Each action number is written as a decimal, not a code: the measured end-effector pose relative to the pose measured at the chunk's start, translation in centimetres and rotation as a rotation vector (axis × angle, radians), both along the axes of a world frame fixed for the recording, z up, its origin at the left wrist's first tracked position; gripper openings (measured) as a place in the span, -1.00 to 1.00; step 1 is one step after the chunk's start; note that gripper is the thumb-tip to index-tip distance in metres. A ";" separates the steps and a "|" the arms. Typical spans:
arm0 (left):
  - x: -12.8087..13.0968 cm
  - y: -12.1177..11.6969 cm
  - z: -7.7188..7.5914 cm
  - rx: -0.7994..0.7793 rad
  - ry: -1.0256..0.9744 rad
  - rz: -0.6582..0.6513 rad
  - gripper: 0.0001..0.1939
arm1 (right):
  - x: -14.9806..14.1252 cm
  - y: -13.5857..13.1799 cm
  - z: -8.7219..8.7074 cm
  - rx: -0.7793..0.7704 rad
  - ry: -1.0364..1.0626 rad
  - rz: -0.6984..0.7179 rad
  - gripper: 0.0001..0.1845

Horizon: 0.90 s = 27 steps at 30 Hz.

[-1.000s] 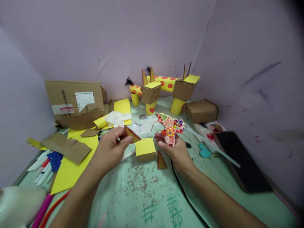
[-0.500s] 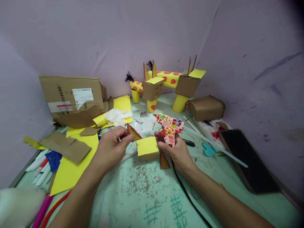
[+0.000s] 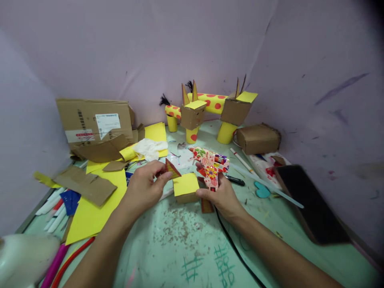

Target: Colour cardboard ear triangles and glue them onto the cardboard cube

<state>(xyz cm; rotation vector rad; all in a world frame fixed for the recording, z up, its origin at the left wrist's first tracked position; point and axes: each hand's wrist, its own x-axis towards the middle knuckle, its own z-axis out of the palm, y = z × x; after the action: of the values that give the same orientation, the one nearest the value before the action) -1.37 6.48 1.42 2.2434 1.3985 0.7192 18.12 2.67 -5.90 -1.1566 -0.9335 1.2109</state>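
Between the thumb and fingers of my left hand (image 3: 148, 185) is a cardboard triangle (image 3: 173, 169), yellow with a dark red border. It hangs over the left back edge of a small cardboard box (image 3: 186, 188) with a yellow paper top; I cannot tell if they touch. My right hand (image 3: 225, 196) is wrapped round the handle of a flower-patterned glue gun (image 3: 210, 164). Its nozzle points left, above and behind the box, and a long clear glue stick (image 3: 267, 185) sticks out of its back. My right thumb is at the box's right side. A second triangle (image 3: 207, 207) lies beside the box, partly covered by that hand.
Two spotted cardboard animals (image 3: 192, 116) stand at the back, near a brown box (image 3: 258, 139). Yellow paper (image 3: 99, 212), cardboard scraps (image 3: 87, 184) and markers (image 3: 58, 218) crowd the left. On the right lie a phone (image 3: 310, 204) and a blue heart (image 3: 262, 190). The gun's black cord (image 3: 237, 250) runs toward me.
My left hand has moved right with the triangle, closer to the box. My right hand and the glue gun have shifted slightly left, with the thumb now at the box. The view has swayed a little.
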 end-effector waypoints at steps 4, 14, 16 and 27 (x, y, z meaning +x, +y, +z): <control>0.0 0.1 -0.4 0.001 -0.020 -0.044 -0.76 | -0.2 0.0 -0.1 -0.014 0.059 0.067 -0.36; 0.2 0.2 -1.0 -0.023 -0.028 -0.083 -0.79 | -0.1 0.0 -0.1 0.002 0.112 0.138 -0.40; 0.2 0.2 -1.1 -0.019 -0.034 -0.085 -0.79 | -0.1 -0.1 -0.1 0.009 0.107 0.137 -0.42; 0.3 0.4 -1.4 -0.022 -0.014 -0.121 -0.82 | -0.1 0.0 -0.4 -0.002 0.058 0.119 -0.45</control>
<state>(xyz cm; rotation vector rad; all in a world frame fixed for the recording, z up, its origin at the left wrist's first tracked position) -1.12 6.84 0.01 2.2786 1.2455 0.6742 18.01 2.63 -6.34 -1.0742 -0.9681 1.3346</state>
